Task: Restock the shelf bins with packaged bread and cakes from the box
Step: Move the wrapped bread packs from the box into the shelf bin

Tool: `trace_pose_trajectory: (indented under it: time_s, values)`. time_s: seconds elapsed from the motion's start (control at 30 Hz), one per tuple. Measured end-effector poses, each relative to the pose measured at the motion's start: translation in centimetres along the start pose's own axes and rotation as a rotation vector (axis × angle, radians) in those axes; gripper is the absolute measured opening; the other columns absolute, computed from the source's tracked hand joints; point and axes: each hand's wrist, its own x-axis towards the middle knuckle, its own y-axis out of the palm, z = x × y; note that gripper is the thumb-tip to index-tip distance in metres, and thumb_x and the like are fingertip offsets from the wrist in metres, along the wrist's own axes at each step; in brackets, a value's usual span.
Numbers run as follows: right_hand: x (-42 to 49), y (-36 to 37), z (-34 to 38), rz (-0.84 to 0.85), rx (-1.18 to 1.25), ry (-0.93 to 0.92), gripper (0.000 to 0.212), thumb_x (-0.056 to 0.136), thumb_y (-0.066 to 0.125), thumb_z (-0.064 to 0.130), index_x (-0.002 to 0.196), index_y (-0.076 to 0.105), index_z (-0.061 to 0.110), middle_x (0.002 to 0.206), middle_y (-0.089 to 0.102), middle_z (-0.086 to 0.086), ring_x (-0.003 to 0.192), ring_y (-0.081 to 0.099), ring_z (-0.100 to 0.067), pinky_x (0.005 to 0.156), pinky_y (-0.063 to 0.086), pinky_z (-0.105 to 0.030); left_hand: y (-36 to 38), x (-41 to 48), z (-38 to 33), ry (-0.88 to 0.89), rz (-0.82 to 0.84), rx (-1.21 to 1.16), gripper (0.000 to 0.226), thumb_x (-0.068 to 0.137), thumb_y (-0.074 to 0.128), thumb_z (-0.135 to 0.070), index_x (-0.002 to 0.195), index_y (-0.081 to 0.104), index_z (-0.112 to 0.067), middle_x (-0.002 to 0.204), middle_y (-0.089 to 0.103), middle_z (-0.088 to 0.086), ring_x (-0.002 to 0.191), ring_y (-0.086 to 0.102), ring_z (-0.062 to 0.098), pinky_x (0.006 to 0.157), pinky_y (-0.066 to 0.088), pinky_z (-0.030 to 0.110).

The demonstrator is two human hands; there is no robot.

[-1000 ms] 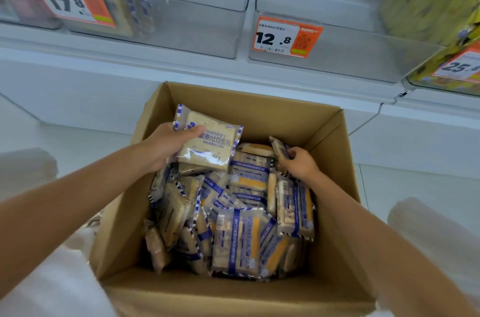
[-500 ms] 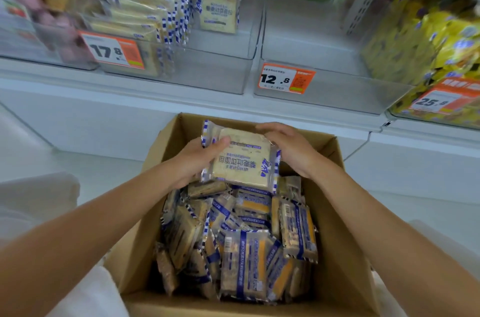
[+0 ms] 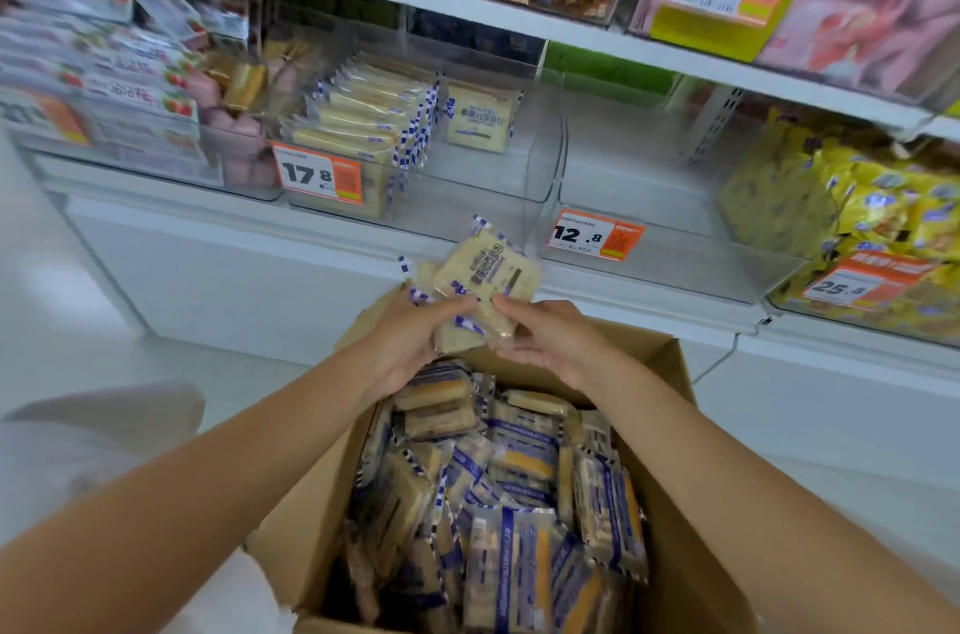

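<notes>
Head view. White floor (image 3: 156,347); white shelf (image 3: 363,225) carrying clear bins. Bin (image 3: 467,196) tagged 17.8 part-filled with bread, beside bin (image 3: 649,196) tagged 12.8. Open cardboard box (image 3: 670,368) below shelf, packed with wrapped packets. Left grip (image 3: 410,342): narrow, pinching lower left edge of bread packets (image 3: 488,269). Right grip (image 3: 550,342): narrow, pinching lower right edge. Bread packets held above box rim, in front of shelf edge.
</notes>
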Motion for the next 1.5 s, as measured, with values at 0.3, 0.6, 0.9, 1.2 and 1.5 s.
trace_pose_trajectory:
  time_s: [0.3, 0.6, 0.9, 1.2, 1.5]
  values:
    - [0.1, 1.6, 5.8, -0.251, -1.422, -0.917, 0.109, 0.075, 0.061, 0.072, 0.155, 0.0, 0.031, 0.164, 0.003, -0.001, 0.151, -0.007, -0.018, 0.12, -0.011, -0.047, -2.0, -0.5, -4.8, 0.102, 0.02, 0.181, 0.022, 0.089, 0.066, -0.014, 0.111, 0.065, -0.017, 0.104, 0.073, 0.006, 0.091, 0.07, 0.02, 0.077, 0.056, 0.037]
    - [0.8, 2.3, 12.3, -0.275, -1.319, -0.941, 0.066, 0.067, 0.066, 0.075, 0.099, 0.047, 0.022, 0.087, 0.048, 0.01, 0.076, 0.05, -0.014, 0.058, 0.037, -0.032, -1.6, 0.0, -11.6, 0.307, 0.063, 0.348, 0.028, 0.099, 0.044, -0.049, 0.093, 0.065, -0.03, 0.088, 0.07, -0.017, 0.087, 0.062, 0.004, 0.083, 0.046, 0.028]
    - [10.6, 0.8, 19.9, -0.577, -1.443, -0.852, 0.067, 0.071, 0.062, 0.077, 0.099, 0.047, 0.018, 0.088, 0.049, 0.006, 0.08, 0.052, -0.02, 0.061, 0.037, -0.034, -7.3, 13.0, -19.1, 0.645, -0.372, 1.186, 0.033, 0.101, 0.038, -0.033, 0.115, 0.06, -0.014, 0.116, 0.064, 0.009, 0.103, 0.059, 0.028, 0.089, 0.047, 0.041]
    - [25.8, 1.1, 19.1, -0.573, -1.779, -0.453, 0.098, 0.073, 0.066, 0.068, 0.147, 0.026, 0.018, 0.148, 0.039, -0.012, 0.133, 0.039, -0.032, 0.107, 0.028, -0.05, -10.5, 18.7, -18.2, 0.473, -0.245, 1.662, 0.061, 0.098, 0.016, -0.06, 0.15, 0.029, -0.03, 0.162, 0.019, -0.001, 0.149, 0.012, 0.018, 0.118, 0.008, 0.049]
    - [26.8, 1.5, 19.8, -0.788, -1.705, -0.312, 0.098, 0.074, 0.067, 0.067, 0.149, 0.016, 0.031, 0.158, 0.012, -0.015, 0.138, 0.026, -0.042, 0.109, 0.027, -0.057, -10.2, 18.1, -18.0, 0.506, -0.277, 1.629, 0.058, 0.098, 0.018, -0.059, 0.149, 0.028, -0.033, 0.162, 0.018, -0.004, 0.149, 0.01, 0.013, 0.119, 0.006, 0.044]
